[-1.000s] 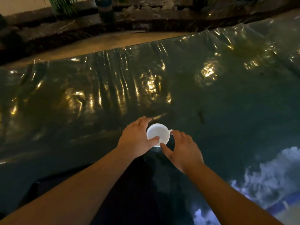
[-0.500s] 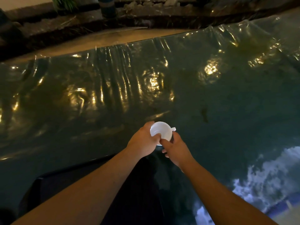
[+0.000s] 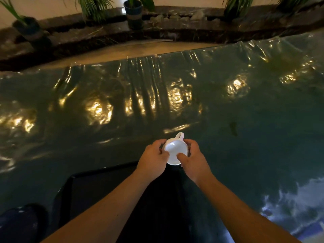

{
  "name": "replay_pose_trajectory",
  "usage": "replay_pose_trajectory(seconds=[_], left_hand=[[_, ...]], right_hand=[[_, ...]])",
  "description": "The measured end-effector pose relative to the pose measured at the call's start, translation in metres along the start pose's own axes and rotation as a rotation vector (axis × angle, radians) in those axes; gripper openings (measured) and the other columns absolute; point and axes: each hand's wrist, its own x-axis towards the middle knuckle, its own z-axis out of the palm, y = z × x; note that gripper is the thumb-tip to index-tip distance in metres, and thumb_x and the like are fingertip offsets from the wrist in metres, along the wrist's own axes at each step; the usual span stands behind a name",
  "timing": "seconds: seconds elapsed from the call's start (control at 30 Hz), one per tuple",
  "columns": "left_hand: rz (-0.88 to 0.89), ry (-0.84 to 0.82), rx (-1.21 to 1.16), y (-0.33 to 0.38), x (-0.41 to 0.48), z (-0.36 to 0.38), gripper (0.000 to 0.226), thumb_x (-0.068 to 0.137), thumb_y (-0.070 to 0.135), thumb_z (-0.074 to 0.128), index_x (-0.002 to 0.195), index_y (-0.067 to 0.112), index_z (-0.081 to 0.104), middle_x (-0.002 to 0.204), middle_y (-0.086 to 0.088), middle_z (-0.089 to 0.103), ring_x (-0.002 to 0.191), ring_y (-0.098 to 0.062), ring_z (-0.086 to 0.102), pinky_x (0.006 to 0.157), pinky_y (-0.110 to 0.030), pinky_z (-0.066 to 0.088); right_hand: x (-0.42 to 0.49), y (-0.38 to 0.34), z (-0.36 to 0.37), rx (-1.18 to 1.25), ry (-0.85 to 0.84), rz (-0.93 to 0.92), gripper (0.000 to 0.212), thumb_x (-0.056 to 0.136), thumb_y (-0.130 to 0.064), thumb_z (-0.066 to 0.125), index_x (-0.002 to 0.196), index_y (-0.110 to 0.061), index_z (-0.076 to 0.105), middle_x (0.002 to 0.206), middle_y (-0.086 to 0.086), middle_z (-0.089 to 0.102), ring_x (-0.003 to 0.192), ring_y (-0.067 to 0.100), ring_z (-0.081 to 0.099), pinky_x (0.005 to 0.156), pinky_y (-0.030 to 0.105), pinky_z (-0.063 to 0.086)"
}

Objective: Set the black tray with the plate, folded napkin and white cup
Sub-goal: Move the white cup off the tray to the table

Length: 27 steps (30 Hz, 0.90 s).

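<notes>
Both hands hold the white cup (image 3: 175, 149) above the far edge of the black tray (image 3: 98, 186). My left hand (image 3: 154, 159) grips its left side and my right hand (image 3: 193, 159) grips its right side, thumb on the rim. The cup's handle points away from me, up and slightly right. The tray lies on the table in front of me, largely covered by my forearms. I see no plate and no napkin.
A dark green table under wrinkled glossy plastic sheet (image 3: 175, 95) fills the view. Beyond its far edge runs a stone ledge with potted plants (image 3: 134, 12). A dark blue patterned object (image 3: 19, 223) sits at the bottom left. A white-blue pattern (image 3: 289, 207) shows at bottom right.
The cup has turned: its handle pointed right before and now points away from me. Both hands have closed in around the cup. The camera has tilted up, showing the plants.
</notes>
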Motion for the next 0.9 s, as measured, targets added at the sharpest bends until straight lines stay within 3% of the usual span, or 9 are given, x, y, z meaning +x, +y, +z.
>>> replay_pose_trajectory(seconds=[0.07,0.17,0.33,0.47,0.57,0.67,0.77,0.9], left_hand=[[-0.025,0.022,-0.055,-0.010,-0.011,-0.011,0.028,0.096,0.026,0.062,0.120,0.038,0.056,0.111,0.009,0.068,0.091,-0.009,0.066,0.068,-0.022,0.049],[-0.104,0.025,-0.113,-0.025,-0.027,-0.022,0.021,0.093,0.026,0.063,0.105,0.040,0.052,0.104,0.011,0.069,0.085,-0.012,0.072,0.073,-0.035,0.062],[-0.179,0.014,-0.170,-0.052,-0.046,-0.035,0.023,0.093,0.024,0.066,0.104,0.038,0.052,0.101,0.011,0.070,0.070,-0.003,0.075,0.061,-0.025,0.062],[-0.253,-0.024,-0.192,-0.071,-0.050,-0.038,0.025,0.094,0.025,0.069,0.106,0.037,0.052,0.103,0.011,0.069,0.070,-0.001,0.074,0.073,-0.036,0.066],[-0.288,-0.067,-0.168,-0.077,-0.053,-0.038,0.029,0.096,0.025,0.069,0.114,0.037,0.049,0.104,0.014,0.065,0.070,0.006,0.071,0.071,-0.030,0.065],[-0.288,-0.108,-0.138,-0.082,-0.056,-0.036,0.045,0.096,0.023,0.069,0.133,0.036,0.047,0.103,0.017,0.061,0.077,-0.003,0.073,0.063,-0.020,0.058],[-0.254,-0.100,-0.099,-0.088,-0.063,-0.033,0.052,0.095,0.023,0.070,0.141,0.034,0.046,0.107,0.019,0.063,0.091,-0.003,0.068,0.066,-0.018,0.055],[-0.186,-0.059,0.011,-0.092,-0.067,-0.033,0.070,0.091,0.036,0.074,0.150,0.037,0.037,0.133,0.014,0.063,0.113,-0.010,0.063,0.080,-0.026,0.052]], right_hand=[[-0.009,-0.004,0.011,-0.016,-0.014,-0.013,0.051,0.079,-0.032,0.062,0.126,-0.046,0.044,0.115,-0.016,0.062,0.096,0.007,0.064,0.068,0.022,0.051],[-0.021,-0.008,0.028,-0.049,-0.041,-0.065,0.052,0.078,-0.034,0.060,0.125,-0.051,0.046,0.124,-0.016,0.057,0.101,0.005,0.061,0.071,0.021,0.050],[-0.034,-0.006,0.051,-0.230,-0.086,-0.104,0.058,0.086,-0.036,0.062,0.141,-0.042,0.045,0.131,-0.011,0.049,0.102,0.006,0.058,0.076,0.023,0.051],[-0.044,-0.001,0.062,-0.356,-0.121,-0.126,0.066,0.086,-0.041,0.068,0.146,-0.040,0.039,0.135,-0.008,0.053,0.107,0.012,0.059,0.085,0.034,0.058],[-0.050,0.004,0.068,-0.451,-0.147,-0.131,0.087,0.080,-0.059,0.072,0.152,-0.041,0.028,0.142,-0.008,0.048,0.114,0.015,0.057,0.089,0.037,0.056],[-0.051,0.007,0.074,-0.572,-0.178,-0.140,0.109,0.074,-0.068,0.076,0.159,-0.035,0.016,0.153,-0.002,0.040,0.127,0.020,0.052,0.097,0.038,0.052],[-0.050,0.012,0.076,-0.659,-0.176,-0.215,0.111,0.077,-0.068,0.075,0.160,-0.034,0.010,0.158,-0.003,0.034,0.135,0.020,0.046,0.102,0.041,0.051],[-0.049,0.015,0.074,-0.782,-0.133,-0.404,0.102,0.083,-0.062,0.067,0.162,-0.036,0.007,0.159,-0.004,0.033,0.133,0.020,0.045,0.101,0.038,0.051]])
